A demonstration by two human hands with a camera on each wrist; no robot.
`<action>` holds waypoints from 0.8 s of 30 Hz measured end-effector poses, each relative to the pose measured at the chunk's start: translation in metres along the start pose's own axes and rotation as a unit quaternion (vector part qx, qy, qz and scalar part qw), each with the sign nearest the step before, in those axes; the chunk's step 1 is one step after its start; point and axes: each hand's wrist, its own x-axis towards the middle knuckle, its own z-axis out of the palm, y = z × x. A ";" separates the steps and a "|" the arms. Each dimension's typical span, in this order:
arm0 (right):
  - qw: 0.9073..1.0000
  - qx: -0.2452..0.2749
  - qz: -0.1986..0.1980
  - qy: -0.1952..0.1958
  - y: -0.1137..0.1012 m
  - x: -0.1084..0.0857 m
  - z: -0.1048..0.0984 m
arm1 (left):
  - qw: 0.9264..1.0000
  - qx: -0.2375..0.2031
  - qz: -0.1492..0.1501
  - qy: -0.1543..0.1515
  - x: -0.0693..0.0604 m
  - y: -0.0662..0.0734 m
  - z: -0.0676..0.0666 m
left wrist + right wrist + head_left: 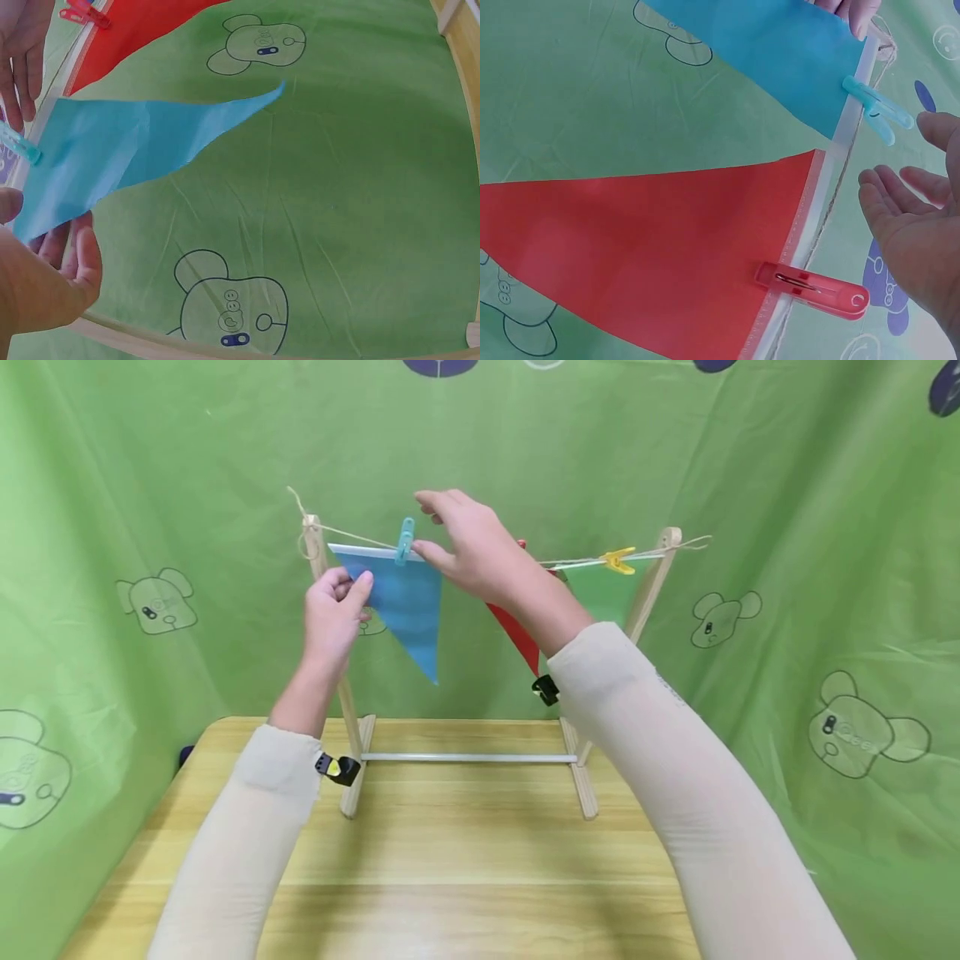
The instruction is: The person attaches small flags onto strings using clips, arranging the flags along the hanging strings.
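A blue pennant [408, 602] with a white top edge hangs from a string, point downward. My left hand [333, 610] pinches it near its upper left corner, thumb in front and fingers behind, as the left wrist view [45, 277] also shows. A light blue clothespin [405, 541] stands upright on the pennant's top edge and the string. Just right of this clothespin is my right hand [472, 543], its fingers spread and apart from it in the right wrist view. Beside it, a red pennant [660, 255] hangs by a red clothespin [817, 291].
The string runs between two wooden posts [670, 539], joined low down by a white rod [468, 757]. Toward the right post a yellow clothespin [618, 561] clips a green pennant [607, 593]. The frame stands on a wooden table [480, 877] before a green curtain [187, 460].
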 end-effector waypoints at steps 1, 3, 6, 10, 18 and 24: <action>1.000 0.003 0.001 0.003 0.000 -0.002 0.001 | 1.000 0.011 -0.001 -0.004 -0.001 0.000 0.000; 1.000 0.011 -0.001 0.018 0.001 -0.008 0.002 | 0.999 0.035 -0.006 -0.012 -0.004 0.001 0.000; 0.998 0.033 -0.018 0.053 0.003 -0.017 0.007 | 0.998 0.057 -0.014 -0.024 -0.010 0.003 0.000; 0.991 0.066 -0.050 0.101 0.007 -0.032 0.015 | 0.996 0.075 -0.018 -0.038 -0.017 0.003 -0.002; 0.982 0.106 -0.067 0.144 0.014 -0.064 0.032 | 0.996 0.069 0.001 -0.048 -0.036 -0.008 -0.007; 0.966 0.173 -0.086 0.173 0.022 -0.087 0.045 | 0.995 0.082 0.039 -0.042 -0.052 -0.018 -0.011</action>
